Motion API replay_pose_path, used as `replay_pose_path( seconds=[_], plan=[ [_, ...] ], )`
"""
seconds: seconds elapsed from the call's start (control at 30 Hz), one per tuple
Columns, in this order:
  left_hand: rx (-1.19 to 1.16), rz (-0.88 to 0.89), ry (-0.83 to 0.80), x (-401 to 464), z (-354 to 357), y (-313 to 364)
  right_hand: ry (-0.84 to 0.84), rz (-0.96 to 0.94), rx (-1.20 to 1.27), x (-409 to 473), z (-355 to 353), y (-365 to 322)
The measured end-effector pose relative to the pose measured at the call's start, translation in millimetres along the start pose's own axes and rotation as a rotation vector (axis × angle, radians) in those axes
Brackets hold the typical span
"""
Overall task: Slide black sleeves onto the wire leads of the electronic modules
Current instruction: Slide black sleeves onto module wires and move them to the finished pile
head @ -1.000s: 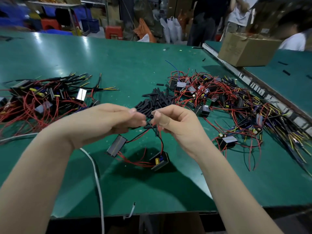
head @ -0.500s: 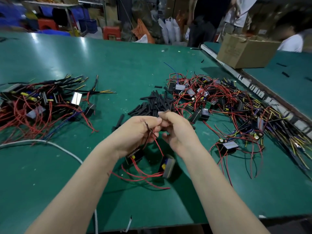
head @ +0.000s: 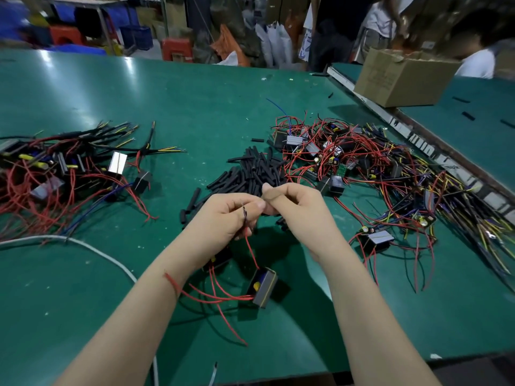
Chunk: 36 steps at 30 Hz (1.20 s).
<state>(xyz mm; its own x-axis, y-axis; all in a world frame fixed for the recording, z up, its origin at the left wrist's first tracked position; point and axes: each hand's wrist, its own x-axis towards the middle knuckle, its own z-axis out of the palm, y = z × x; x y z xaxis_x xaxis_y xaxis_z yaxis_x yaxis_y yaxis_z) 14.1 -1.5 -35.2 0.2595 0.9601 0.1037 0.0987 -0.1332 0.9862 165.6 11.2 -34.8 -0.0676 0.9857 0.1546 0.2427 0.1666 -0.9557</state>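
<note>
My left hand (head: pixel 223 218) pinches the twisted wire leads (head: pixel 245 215) of an electronic module (head: pixel 263 286), which hangs below on red wires just above the green table (head: pixel 83 288). A second small module (head: pixel 220 259) dangles under my left wrist. My right hand (head: pixel 295 207) has its fingers curled and its fingertips meet my left fingertips; what it holds is hidden. A heap of black sleeves (head: pixel 250 171) lies just beyond both hands.
A tangle of modules with red, yellow and black wires (head: pixel 376 174) spreads at the right. Another pile of modules (head: pixel 55 174) lies at the left. A white cable (head: pixel 92 249) crosses the near left. A cardboard box (head: pixel 401 76) stands on the neighbouring bench, with people behind.
Both hands have moved away from me toward the sleeve heap and closer together. The module now hangs lower, near the table, with its red wires trailing to the left.
</note>
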Motion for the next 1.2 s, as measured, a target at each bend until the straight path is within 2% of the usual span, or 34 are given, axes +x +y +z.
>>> replay_pose_path(
  seconds=[0.1,0.17,0.3,0.43,0.53,0.6,0.63,0.7,0.77,0.8,0.9,0.97,1.03,1.2],
  plan=[
    [0.221,0.118,0.064,-1.1,1.8,-3.6,-0.058,0.216,0.055,0.5,-0.1,1.1],
    [0.356,0.191,0.081,-1.3,3.2,-5.5,-0.03,0.285,0.069,0.7,2.2,2.7],
    [0.548,0.267,0.086,0.5,2.1,-8.4,0.077,0.277,-0.071,1.6,11.2,5.6],
    [0.64,0.311,0.107,0.0,2.0,-9.4,0.028,0.277,-0.127,-0.3,9.2,-0.1],
    [0.61,0.33,0.198,-0.1,2.9,-8.3,-0.023,0.238,-0.168,-6.7,-4.5,-11.9],
    [0.516,0.278,0.249,-0.3,2.5,-8.2,-0.028,0.231,-0.195,-12.9,-25.6,-22.4],
    [0.459,0.249,0.254,-0.5,2.8,-8.3,-0.031,0.237,-0.271,-17.3,-39.8,-26.3],
    [0.386,0.224,0.243,-1.9,4.0,-7.9,-0.035,0.276,-0.581,-27.6,-73.6,-25.9],
    [0.342,0.22,0.235,-2.4,5.8,-6.2,-0.063,0.384,-0.859,-39.7,-103.1,-19.0],
    [0.308,0.216,0.236,-2.1,6.5,-5.5,-0.089,0.449,-0.907,-44.3,-112.3,-13.8],
    [0.179,0.19,0.256,1.4,12.7,-4.8,-0.07,0.479,-0.833,-40.0,-116.3,9.3],
    [0.124,0.186,0.269,3.5,19.5,-4.4,0.061,0.38,-0.806,-22.6,-110.8,23.4],
    [0.108,0.191,0.27,3.6,24.7,-4.6,0.123,0.263,-0.746,-6.0,-105.5,30.2],
    [0.098,0.206,0.277,0.6,21.5,-6.2,0.101,0.176,-0.518,0.2,-115.1,26.6]
  ],
)
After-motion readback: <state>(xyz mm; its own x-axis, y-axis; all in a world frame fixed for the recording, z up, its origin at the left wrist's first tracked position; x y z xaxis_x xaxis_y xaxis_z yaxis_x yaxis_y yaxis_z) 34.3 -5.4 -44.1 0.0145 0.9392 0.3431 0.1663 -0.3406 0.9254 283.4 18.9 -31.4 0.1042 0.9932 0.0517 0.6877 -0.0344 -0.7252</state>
